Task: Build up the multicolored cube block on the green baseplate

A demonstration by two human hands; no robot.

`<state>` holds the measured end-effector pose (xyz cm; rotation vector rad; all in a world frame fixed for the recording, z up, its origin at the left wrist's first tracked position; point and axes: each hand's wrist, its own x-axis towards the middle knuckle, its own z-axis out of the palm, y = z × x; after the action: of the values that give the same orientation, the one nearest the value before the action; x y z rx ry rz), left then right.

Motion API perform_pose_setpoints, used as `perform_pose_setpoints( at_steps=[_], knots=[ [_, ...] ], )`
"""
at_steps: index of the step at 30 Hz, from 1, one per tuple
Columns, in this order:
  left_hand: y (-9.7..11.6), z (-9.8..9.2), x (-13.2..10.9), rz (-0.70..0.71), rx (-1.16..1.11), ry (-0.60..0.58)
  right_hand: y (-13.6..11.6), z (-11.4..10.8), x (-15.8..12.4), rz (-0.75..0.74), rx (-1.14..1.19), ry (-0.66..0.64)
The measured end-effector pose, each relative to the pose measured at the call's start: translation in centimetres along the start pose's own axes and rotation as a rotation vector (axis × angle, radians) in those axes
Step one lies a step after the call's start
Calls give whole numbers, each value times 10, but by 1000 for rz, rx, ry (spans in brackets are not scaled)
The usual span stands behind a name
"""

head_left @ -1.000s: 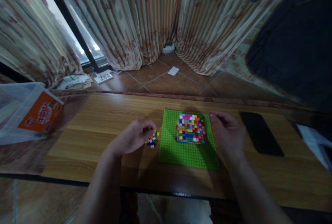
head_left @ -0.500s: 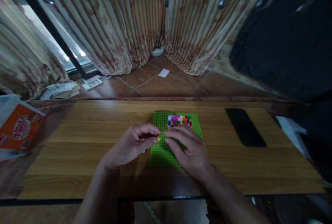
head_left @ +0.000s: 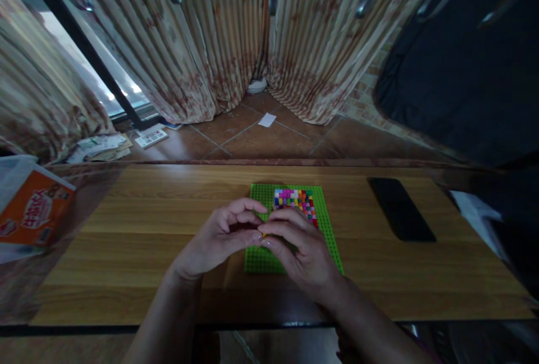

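Observation:
A small yellow toy brick sits between the fingertips of both hands, mostly covered by them. My left hand pinches it from the left with thumb and fingers. From the right, the thumb and forefinger of my right hand close on the same brick. Both hands are over a green studded baseplate on the table. A block of multicoloured bricks is set on the plate's upper part; my right hand hides some of its lower part.
A black phone-like slab lies to the right on the wooden table. An orange-labelled plastic container stands beyond the left end. Curtains hang past the far edge, with a white paper on the tiled floor.
My hands have come together, and the right fingers now meet the yellow brick that the left hand was holding. More of the multicoloured block shows. The view has shifted slightly.

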<state>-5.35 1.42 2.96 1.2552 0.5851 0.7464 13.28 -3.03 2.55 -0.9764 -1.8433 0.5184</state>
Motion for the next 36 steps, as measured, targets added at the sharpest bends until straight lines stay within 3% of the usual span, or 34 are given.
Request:
perform_pose_setpoints(
  at_steps=[4,7,11,13,16,21,36],
  knots=[
    [-1,5,3,3,17,26,1,-5,0,16,-19,27],
    [-3,3,4,7,68,73,9,-18,1,64,-69,126],
    [-5,-5,5,1,167,159,32,-42,3,331,-96,400],
    [-5,-9,5,14,195,177,44,-50,2,469,-59,472],
    [-4,-10,5,24,219,176,58,-54,0,582,-7,421],
    [-4,-9,4,-17,237,158,65,-48,-2,601,-10,318],
    [-7,-11,1,-64,291,92,62,-43,4,593,-102,336]
  ],
)
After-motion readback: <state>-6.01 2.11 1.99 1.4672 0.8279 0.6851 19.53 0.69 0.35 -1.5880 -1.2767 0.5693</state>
